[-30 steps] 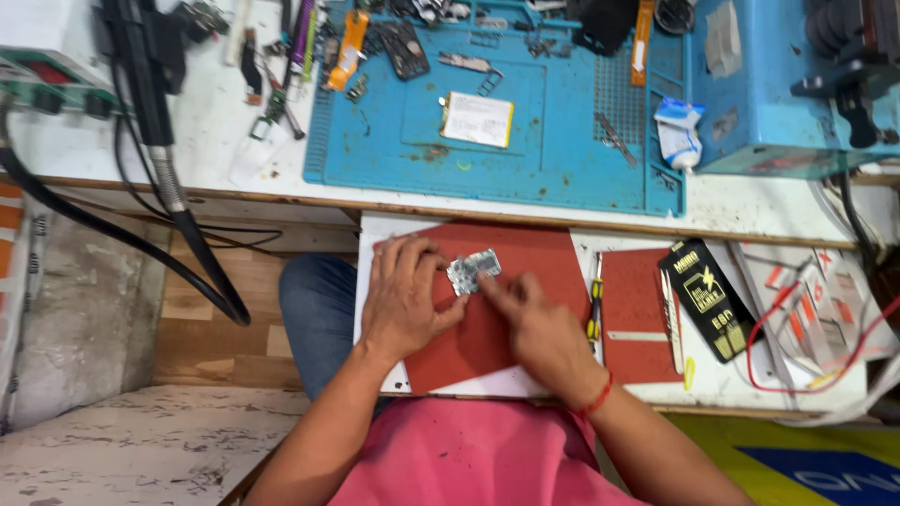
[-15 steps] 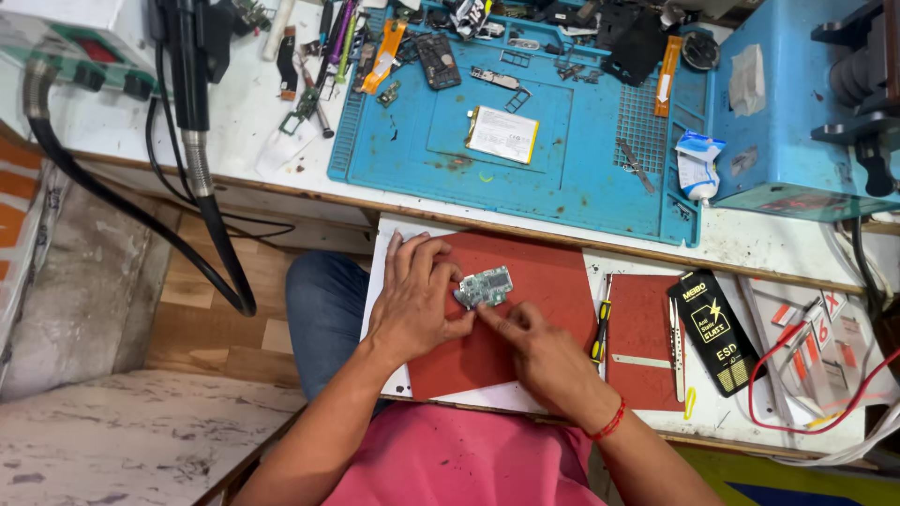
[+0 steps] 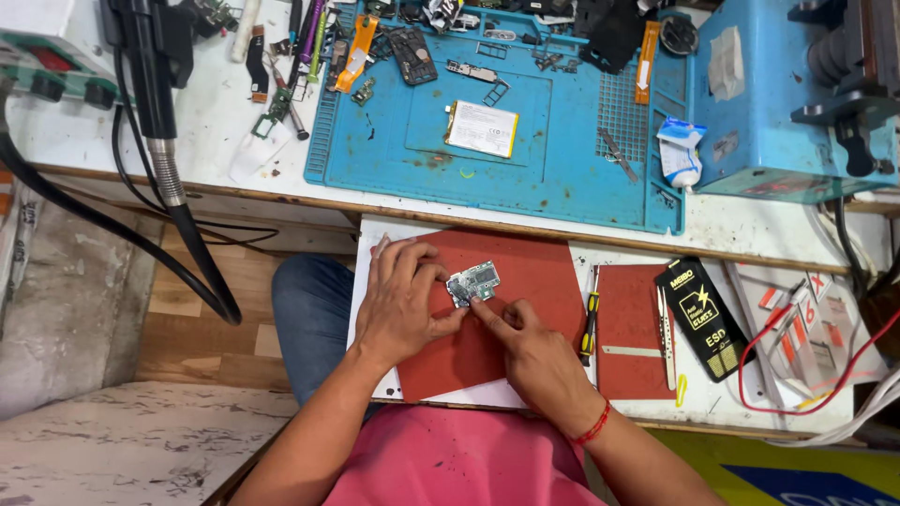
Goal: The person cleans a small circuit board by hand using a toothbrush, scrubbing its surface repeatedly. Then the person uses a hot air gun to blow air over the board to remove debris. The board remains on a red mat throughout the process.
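A small green circuit board (image 3: 473,280) lies on a red mat (image 3: 525,281) on a pull-out white shelf below the bench. My left hand (image 3: 403,300) holds the board's left end between thumb and fingers. My right hand (image 3: 530,351) presses on the board's lower edge with its index fingertip; a red thread band circles that wrist.
A screwdriver with a yellow and black handle (image 3: 589,330), a second red mat (image 3: 633,328), tweezers (image 3: 666,337) and a black box (image 3: 703,317) lie to the right. Above, a blue work mat (image 3: 562,159) holds a phone battery (image 3: 482,128) and several parts. A black hose (image 3: 178,225) hangs left.
Both hands have stayed on the board, turning it slightly on the red mat. The camera view has shifted so the bench appears lower and nearer.
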